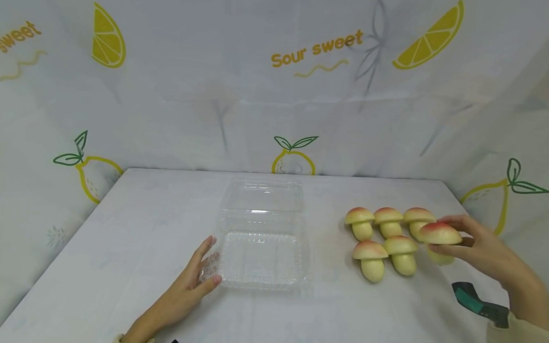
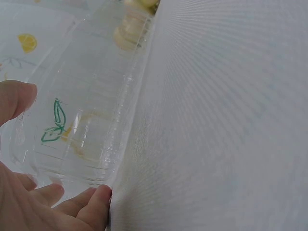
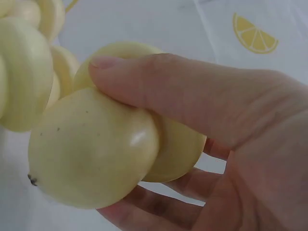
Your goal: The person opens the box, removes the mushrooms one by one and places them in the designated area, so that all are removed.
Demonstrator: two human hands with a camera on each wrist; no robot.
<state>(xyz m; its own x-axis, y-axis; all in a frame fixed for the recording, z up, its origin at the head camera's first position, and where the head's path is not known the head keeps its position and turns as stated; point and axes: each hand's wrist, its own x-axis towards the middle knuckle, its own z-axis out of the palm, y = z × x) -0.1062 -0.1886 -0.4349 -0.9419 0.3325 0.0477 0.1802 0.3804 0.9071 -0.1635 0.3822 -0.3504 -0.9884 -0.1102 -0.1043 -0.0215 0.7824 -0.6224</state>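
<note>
In the head view my right hand [image 1: 481,244] holds a toy mushroom [image 1: 440,234] with a red-tinged cap and pale yellow stem. The right wrist view shows the thumb lying across the held mushroom [image 3: 94,149] and the fingers curled beneath it. Several similar mushrooms [image 1: 373,260] lie in two rows just left of that hand. My left hand [image 1: 191,282] is at the left end of a clear plastic clamshell box [image 1: 263,282], its lid folded back. Seen from the left wrist, the fingertips [image 2: 101,192] reach the box's bottom edge, thumb spread apart.
A white cloth covers the table [image 1: 132,227], and a lemon-print sheet [image 1: 190,113] hangs behind it and at both sides. A black and green strap [image 1: 478,304] is at the right wrist. Table surface lies between the box and the mushrooms.
</note>
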